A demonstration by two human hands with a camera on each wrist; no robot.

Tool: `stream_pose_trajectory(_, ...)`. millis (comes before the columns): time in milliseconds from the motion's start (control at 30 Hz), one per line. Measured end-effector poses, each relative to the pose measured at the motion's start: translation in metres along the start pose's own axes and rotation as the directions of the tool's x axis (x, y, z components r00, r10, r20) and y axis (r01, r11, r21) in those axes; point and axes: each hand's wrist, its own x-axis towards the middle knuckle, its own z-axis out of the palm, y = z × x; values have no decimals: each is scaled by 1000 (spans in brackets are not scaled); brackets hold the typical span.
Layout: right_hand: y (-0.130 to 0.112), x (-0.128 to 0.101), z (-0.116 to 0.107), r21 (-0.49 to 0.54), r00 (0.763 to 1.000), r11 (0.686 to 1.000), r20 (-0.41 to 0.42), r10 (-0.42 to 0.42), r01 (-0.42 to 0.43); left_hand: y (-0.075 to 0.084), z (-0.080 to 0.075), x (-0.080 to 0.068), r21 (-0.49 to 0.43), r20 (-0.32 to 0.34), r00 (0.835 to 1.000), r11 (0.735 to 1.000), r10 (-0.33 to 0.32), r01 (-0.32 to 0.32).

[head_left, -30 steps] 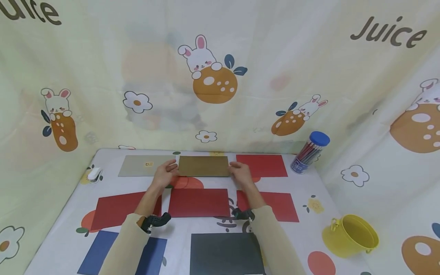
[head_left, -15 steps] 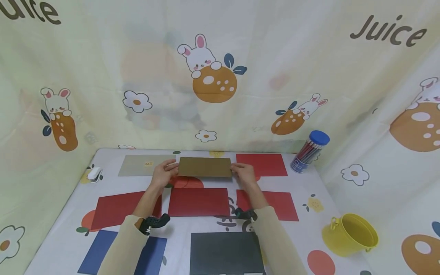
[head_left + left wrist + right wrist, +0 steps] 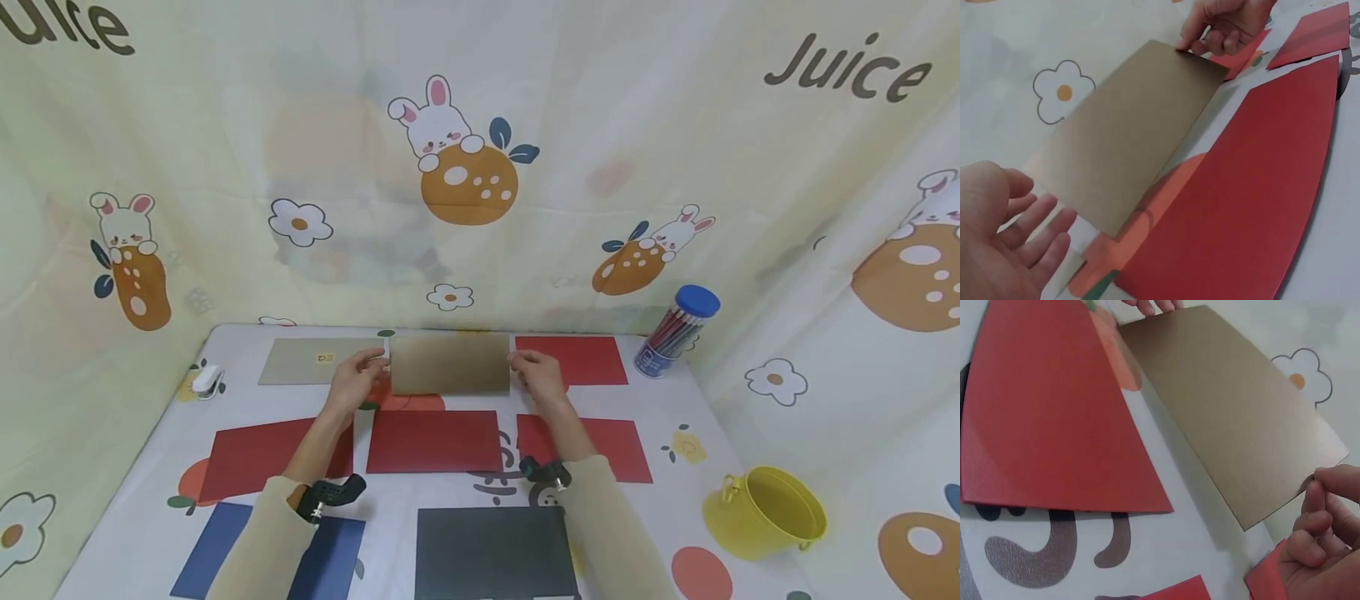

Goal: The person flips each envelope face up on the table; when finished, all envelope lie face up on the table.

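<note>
Nearest the viewer lay a dark grey sheet and a blue sheet on the bench, with a row of red sheets beyond them, just short of the fingers. The brown card was held tilted up off the bench between the two hands. The right hand pinched the card's right edge, its fingers curled together on the corner. The left hand met the left edge with fingers spread and nearly straight, so that side seemed only propped, not gripped. The likely fault was therefore the left edge slipping off the open fingers, letting the card swing from the single pinch, drop, and skew the red sheet beneath. A tighter pinch could crease the corner. Left of the fingers lay a grey sheet; right of them another red sheet; farther right stood a pencil tube, and nearer the viewer on that side a yellow bucket
</note>
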Motion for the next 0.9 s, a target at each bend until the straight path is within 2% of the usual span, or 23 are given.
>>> stream_pose_trajectory(167,-3,-2,-5,67,999,998,41,-15,12,3,-4,-7,-34,20,999,999,43,-42)
stream_pose_trajectory(333,-2,-4,-8,82,998,997,60,4,-9,6,-6,-13,-56,13,997,995,79,-78)
stream_pose_trajectory(567,1,-9,-8,131,999,991,39,31,-36,4,-8,-18,-116,14,996,989,89,-87)
stream_pose_trajectory(667,4,-12,-8,112,999,993,42,24,-28,2,-9,-20,-133,24,996,988,89,-85)
stream_pose_trajectory(900,10,-12,-5,113,998,993,40,40,-44,-5,-10,-21,-66,19,996,994,89,-87)
